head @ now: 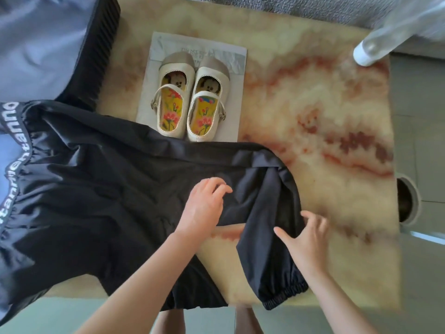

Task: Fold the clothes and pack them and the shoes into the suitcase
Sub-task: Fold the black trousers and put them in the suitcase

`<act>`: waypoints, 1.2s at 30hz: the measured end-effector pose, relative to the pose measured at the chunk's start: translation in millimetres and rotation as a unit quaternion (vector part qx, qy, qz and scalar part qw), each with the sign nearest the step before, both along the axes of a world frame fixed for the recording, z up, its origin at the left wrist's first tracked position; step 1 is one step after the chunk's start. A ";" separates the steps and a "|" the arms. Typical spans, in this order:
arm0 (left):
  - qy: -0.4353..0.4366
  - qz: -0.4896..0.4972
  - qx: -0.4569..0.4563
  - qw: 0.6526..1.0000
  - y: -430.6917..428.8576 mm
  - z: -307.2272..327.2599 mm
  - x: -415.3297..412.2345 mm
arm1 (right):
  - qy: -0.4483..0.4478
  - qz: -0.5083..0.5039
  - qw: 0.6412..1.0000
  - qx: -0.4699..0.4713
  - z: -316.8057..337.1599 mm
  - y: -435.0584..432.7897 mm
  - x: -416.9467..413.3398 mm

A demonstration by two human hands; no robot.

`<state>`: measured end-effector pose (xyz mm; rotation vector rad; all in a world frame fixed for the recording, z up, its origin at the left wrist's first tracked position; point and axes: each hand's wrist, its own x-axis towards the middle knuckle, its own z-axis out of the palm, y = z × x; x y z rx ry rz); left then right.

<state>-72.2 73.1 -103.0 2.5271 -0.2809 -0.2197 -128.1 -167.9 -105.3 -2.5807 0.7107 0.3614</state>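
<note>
Both grips are unclenched and hold nothing: left grip [204, 206] rests bent fingers on the black trousers [96, 189], right grip [305, 235] lies splayed on their folded-over leg. Trousers lie spread across the marbled desk [313, 104], waistband end lapping the open suitcase [48, 44]. Shoes [190, 100] stand paired on paper [156, 44], just beyond the trousers.

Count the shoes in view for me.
2: the left shoe and the right shoe, side by side on the paper sheet beyond the black trousers. None seems hidden.
</note>
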 end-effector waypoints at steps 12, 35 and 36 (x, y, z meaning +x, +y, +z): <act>0.128 -0.082 0.216 0.964 -42.2 -21.9 -39.1 | -0.062 -0.149 0.979 0.128 -0.9 -61.0 -3.3; 0.157 -0.070 0.271 0.947 -120.9 -27.7 -17.1 | -0.067 0.240 0.965 -0.083 -17.3 -150.9 74.0; 0.148 -0.065 0.263 0.951 -121.5 -31.5 -19.9 | -0.001 0.267 0.960 -0.089 -22.3 -152.4 65.9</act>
